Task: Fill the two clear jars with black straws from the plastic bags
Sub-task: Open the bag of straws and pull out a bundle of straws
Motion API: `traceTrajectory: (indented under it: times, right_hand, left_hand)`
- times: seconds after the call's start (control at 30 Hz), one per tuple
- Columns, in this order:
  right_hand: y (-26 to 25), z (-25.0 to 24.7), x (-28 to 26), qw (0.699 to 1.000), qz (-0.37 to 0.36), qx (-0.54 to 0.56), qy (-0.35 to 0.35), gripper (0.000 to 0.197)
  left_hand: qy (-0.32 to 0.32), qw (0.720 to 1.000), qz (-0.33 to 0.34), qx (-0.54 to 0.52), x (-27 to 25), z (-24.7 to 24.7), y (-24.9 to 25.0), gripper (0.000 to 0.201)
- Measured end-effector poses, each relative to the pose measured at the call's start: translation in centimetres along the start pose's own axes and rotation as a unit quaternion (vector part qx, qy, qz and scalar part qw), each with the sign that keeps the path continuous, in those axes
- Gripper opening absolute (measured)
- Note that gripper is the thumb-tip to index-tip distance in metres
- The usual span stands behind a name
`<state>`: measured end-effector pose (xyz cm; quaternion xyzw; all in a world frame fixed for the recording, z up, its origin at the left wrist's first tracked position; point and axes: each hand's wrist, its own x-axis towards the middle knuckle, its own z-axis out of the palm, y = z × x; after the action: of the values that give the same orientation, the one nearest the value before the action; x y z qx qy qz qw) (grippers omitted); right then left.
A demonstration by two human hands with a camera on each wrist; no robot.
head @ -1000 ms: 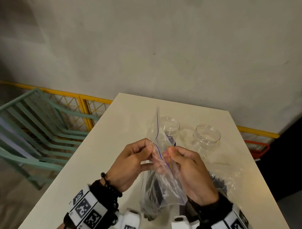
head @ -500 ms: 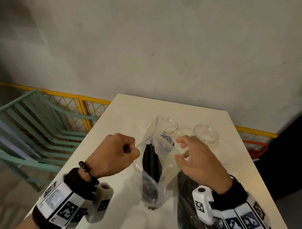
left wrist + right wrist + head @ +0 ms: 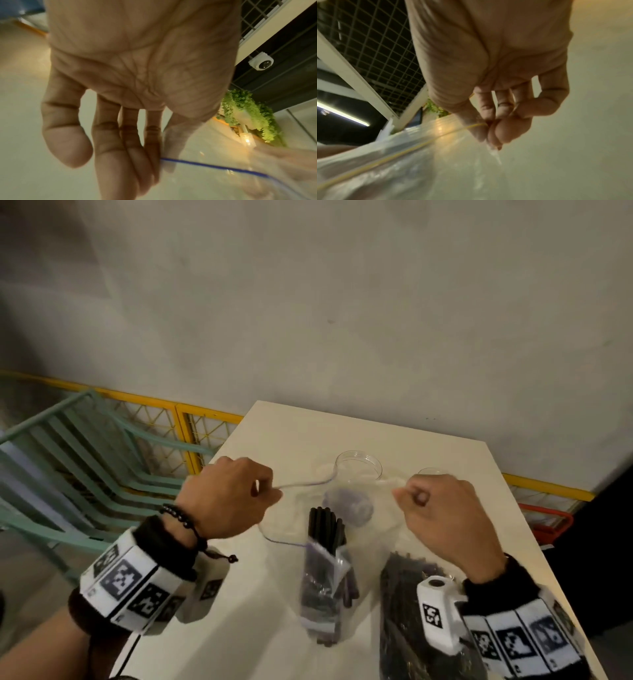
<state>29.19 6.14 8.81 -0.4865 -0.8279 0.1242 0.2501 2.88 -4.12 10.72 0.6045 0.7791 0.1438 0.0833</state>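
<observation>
A clear zip bag (image 3: 322, 573) of black straws (image 3: 325, 529) hangs upright between my hands, its mouth pulled wide. My left hand (image 3: 236, 498) pinches the left lip, the side with the blue zip line (image 3: 214, 167). My right hand (image 3: 431, 508) pinches the right lip with the yellow zip line (image 3: 423, 143). Straw tips poke up inside the opened mouth. Two clear jars stand behind the bag: one (image 3: 358, 470) in the middle, the other (image 3: 430, 472) mostly hidden behind my right hand. A second bag of black straws (image 3: 407, 621) lies on the table under my right wrist.
The white table (image 3: 284, 433) ends close behind the jars, before a grey wall. Green metal chairs (image 3: 78, 460) and a yellow mesh railing (image 3: 161, 422) stand to the left. A red frame (image 3: 548, 520) sits off the table's right edge.
My hands have moved apart, pulling the zip seal open from shut to a wide mouth. The bag has dropped lower, and the straws now show in the opening.
</observation>
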Motion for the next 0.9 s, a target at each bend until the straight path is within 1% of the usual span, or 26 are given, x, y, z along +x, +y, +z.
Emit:
traceTrajectory:
  times: [0.07, 0.13, 0.17, 0.2, 0.23, 0.27, 0.3, 0.33, 0.37, 0.4, 0.43, 0.47, 0.5, 0.53, 0.57, 0.6, 0.63, 0.67, 0.7, 0.73, 0.77, 0.8, 0.83, 0.87, 0.9]
  right_hand:
    - [1.7, -1.2, 0.4, 0.998, 0.048, -0.026, 0.01, 0.033]
    - [2.1, -1.7, 0.4, 0.997, 0.062, -0.036, 0.008, 0.022]
    - [1.7, -1.9, 0.0, 0.998, 0.044, -0.03, 0.028, 0.016]
    - [1.1, -2.1, -0.6, 0.998, 0.0, -0.005, 0.061, 0.016]
    - [0.0, -2.6, -1.4, 0.995, -0.061, 0.025, 0.079, 0.022]
    - [-1.3, -3.0, -2.2, 0.989, -0.127, 0.049, 0.059, 0.03]
    - [-2.7, -3.5, -3.0, 0.982, -0.176, 0.06, -0.009, 0.043]
    - [-3.7, -3.6, -3.6, 0.973, -0.196, 0.048, -0.109, 0.059]
    - [-4.4, -3.4, -4.0, 0.958, -0.202, 0.016, -0.203, 0.074]
    - [-4.3, -2.8, -4.3, 0.94, -0.209, -0.027, -0.269, 0.079]
    - [-4.0, -2.2, -4.4, 0.926, -0.225, -0.066, -0.295, 0.069]
    - [-3.5, -1.5, -4.4, 0.922, -0.247, -0.088, -0.286, 0.048]
    - [-3.2, -1.1, -4.4, 0.924, -0.262, -0.093, -0.264, 0.029]
    - [-2.8, -0.9, -4.3, 0.931, -0.263, -0.087, -0.239, 0.026]
    - [-2.6, -0.8, -4.2, 0.939, -0.256, -0.069, -0.221, 0.027]
    - [-2.5, -0.8, -4.0, 0.944, -0.25, -0.045, -0.213, 0.028]
    - [-2.4, -0.9, -3.8, 0.946, -0.248, -0.031, -0.208, 0.029]
    - [-2.4, -1.0, -3.5, 0.947, -0.245, -0.025, -0.205, 0.029]
    - [-2.1, -1.1, -3.3, 0.949, -0.24, -0.018, -0.204, 0.029]
    - [-1.7, -1.3, -3.1, 0.949, -0.233, -0.013, -0.21, 0.03]
    - [-1.2, -1.6, -3.0, 0.95, -0.223, -0.01, -0.217, 0.032]
    - [-0.6, -1.9, -2.9, 0.953, -0.21, -0.003, -0.22, 0.033]
    - [0.0, -2.2, -2.7, 0.957, -0.198, 0.008, -0.211, 0.031]
    - [0.4, -2.5, -2.5, 0.963, -0.193, 0.017, -0.189, 0.026]
    - [0.6, -2.7, -2.4, 0.969, -0.194, 0.024, -0.149, 0.021]
  left_hand:
    - [-0.001, 1.0, -0.007, 0.0, 0.2, -1.0, -0.9, 0.04]
    - [-0.012, 1.0, 0.002, -0.007, 0.4, -1.2, -0.7, 0.041]
    - [-0.018, 1.0, 0.003, -0.018, 0.5, -1.1, -0.4, 0.04]
    - [-0.019, 0.999, 0.006, -0.033, 0.8, -0.8, -0.2, 0.039]
    - [-0.017, 0.999, 0.01, -0.044, 1.0, -0.6, 0.0, 0.039]
    - [-0.02, 0.999, 0.013, -0.048, 1.2, -0.5, 0.2, 0.039]
    - [-0.025, 0.998, 0.017, -0.048, 1.4, -0.5, 0.4, 0.038]
    - [-0.028, 0.998, 0.024, -0.05, 1.6, -0.4, 0.4, 0.038]
    - [-0.029, 0.998, 0.027, -0.051, 1.7, -0.4, 0.6, 0.038]
    - [-0.032, 0.998, 0.027, -0.045, 1.8, -0.5, 0.7, 0.038]
    - [-0.033, 0.999, 0.024, -0.035, 1.9, -0.6, 0.7, 0.037]
    - [-0.024, 0.999, 0.017, -0.021, 2.1, -0.8, 0.6, 0.036]
    - [-0.005, 1.0, 0.013, -0.003, 2.0, -1.0, 0.5, 0.034]
    - [0.023, 0.999, 0.031, 0.012, 1.7, -1.1, 0.5, 0.035]
    - [0.051, 0.995, 0.086, 0.006, 1.2, -1.1, 0.7, 0.044]
    - [0.057, 0.983, 0.174, -0.026, 0.7, -1.1, 1.0, 0.054]
    - [0.028, 0.96, 0.271, -0.065, 0.0, -1.0, 1.5, 0.06]
    - [-0.029, 0.935, 0.343, -0.087, -0.7, -0.8, 2.1, 0.059]
    - [-0.089, 0.919, 0.377, -0.071, -1.2, -0.6, 2.3, 0.056]
    - [-0.132, 0.915, 0.38, -0.035, -1.3, -0.5, 2.3, 0.053]
    - [-0.152, 0.916, 0.371, 0.002, -1.1, -0.4, 1.9, 0.051]
    - [-0.15, 0.92, 0.361, 0.021, -0.9, -0.5, 1.4, 0.051]
    - [-0.137, 0.926, 0.351, 0.014, -0.7, -0.9, 1.0, 0.053]
    - [-0.122, 0.933, 0.338, -0.001, -0.5, -1.4, 0.8, 0.057]
    - [-0.107, 0.938, 0.33, -0.011, -0.2, -1.7, 0.8, 0.057]
